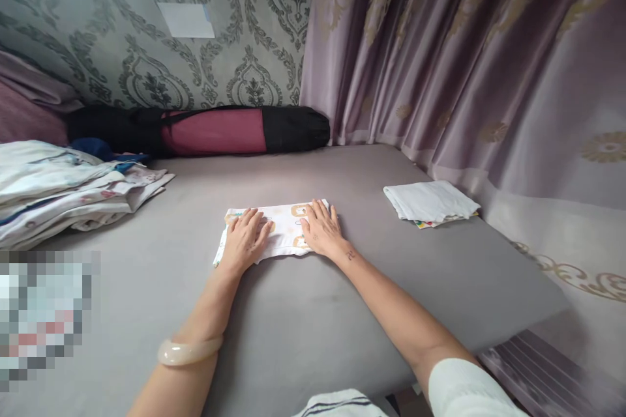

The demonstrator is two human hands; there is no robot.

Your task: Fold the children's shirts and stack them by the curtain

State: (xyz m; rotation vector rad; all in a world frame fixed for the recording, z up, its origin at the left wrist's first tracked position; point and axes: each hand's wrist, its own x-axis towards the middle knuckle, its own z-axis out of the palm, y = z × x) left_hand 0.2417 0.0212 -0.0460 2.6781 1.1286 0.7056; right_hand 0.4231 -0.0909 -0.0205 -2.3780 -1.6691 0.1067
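A white cloth (282,234) with a printed pattern lies folded into a flat rectangle on the grey surface in front of me; it looks like a small garment, though its exact kind does not show. My left hand (247,238) rests flat on its left part, fingers stretched out. On the right end of the cloth lies my right hand (320,228), palm down with the fingers extended. Both hands press on the fabric without gripping it, and the parts beneath them are hidden.
A pile of clothes (63,189) sits at the left. Folded white cloths (430,201) lie at the right, near the purple curtain (391,45). A long black and maroon bag (212,131) runs along the wall at the back of the grey surface (313,319).
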